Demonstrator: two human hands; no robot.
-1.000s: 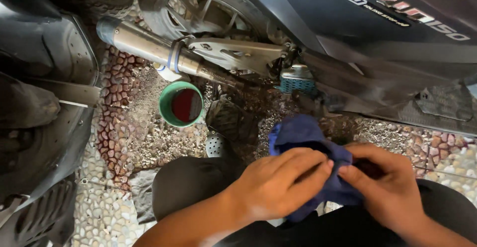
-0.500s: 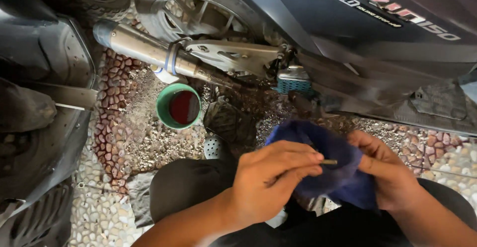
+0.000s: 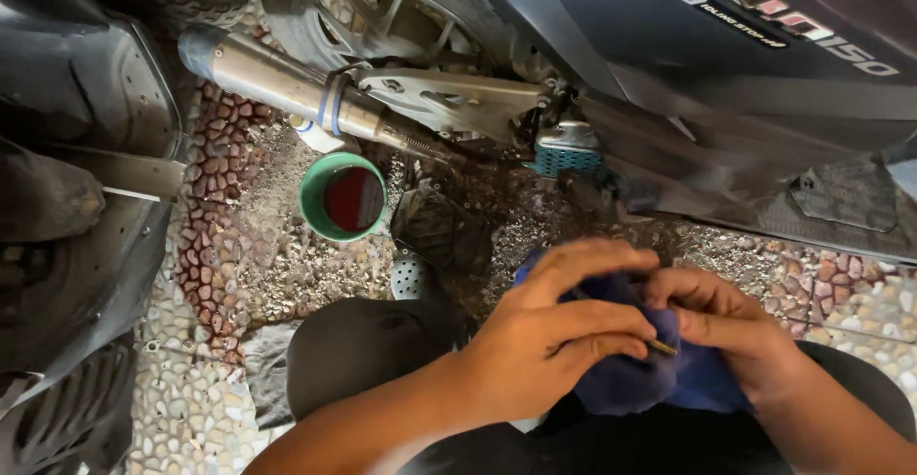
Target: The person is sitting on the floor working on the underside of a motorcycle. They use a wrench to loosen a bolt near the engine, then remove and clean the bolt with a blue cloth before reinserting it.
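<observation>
Pebbled ground (image 3: 277,265), with a band of reddish stones, lay under a parked scooter (image 3: 688,84) whose rear wheel (image 3: 382,7) and silver exhaust pipe (image 3: 287,88) ran across the top of the view. Both of the person's hands met low and right of centre around a dark blue cloth (image 3: 659,380). The left hand (image 3: 554,341) had its grip curled over the near side of the cloth, fingers bent and pressed into the fabric, thumb underneath. The right hand (image 3: 731,327) held the cloth from the other side, its grip closed, fingertips touching those of the left. Between the two grips a thin metal pin (image 3: 661,346) poked out of the fabric; which hand actually pinched it could not be told. Up and to the left of the grips, well apart from them, stood a green cup (image 3: 342,198) holding dark red liquid, just below the exhaust pipe. Between the cup and the grips lay a dark crumpled rag (image 3: 439,232) and a small round perforated metal part (image 3: 409,276). Straight above the grips, under the scooter body, sat a small teal ribbed part (image 3: 568,155). The person's dark-clad knee (image 3: 358,346) was just left of the left forearm.
</observation>
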